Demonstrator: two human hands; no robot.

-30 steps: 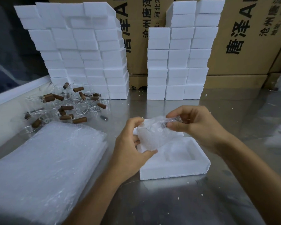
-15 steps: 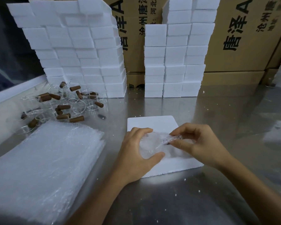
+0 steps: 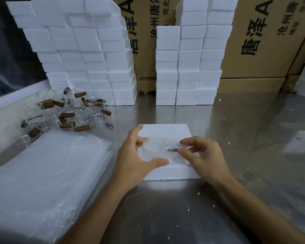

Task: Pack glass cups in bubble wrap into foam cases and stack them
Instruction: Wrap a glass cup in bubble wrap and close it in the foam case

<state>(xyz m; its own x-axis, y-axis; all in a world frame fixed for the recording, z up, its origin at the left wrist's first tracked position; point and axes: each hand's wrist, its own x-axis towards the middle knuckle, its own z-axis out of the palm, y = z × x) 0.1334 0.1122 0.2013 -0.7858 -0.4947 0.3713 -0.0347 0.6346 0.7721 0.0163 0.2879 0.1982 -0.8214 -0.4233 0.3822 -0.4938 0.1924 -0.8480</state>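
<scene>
A glass cup wrapped in bubble wrap (image 3: 155, 148) lies in the hollow of an open white foam case (image 3: 165, 132) in the middle of the steel table. My left hand (image 3: 136, 161) curls round the wrapped cup's left side, thumb at the near edge. My right hand (image 3: 202, 155) pinches the wrapped handle end on the right. A thick pile of bubble wrap sheets (image 3: 46, 176) lies at the near left. Several bare glass cups with brown wooden handles (image 3: 67, 111) lie in a heap at the far left.
Two stacks of white foam cases stand at the back: a wide leaning stack (image 3: 84, 55) on the left and a narrower stack (image 3: 192, 64) in the middle. Cardboard boxes (image 3: 264, 41) form a wall behind. Foam crumbs dot the steel table (image 3: 245, 138).
Both hands have lowered the wrapped cup from above the foam case down into its hollow and now hold it there.
</scene>
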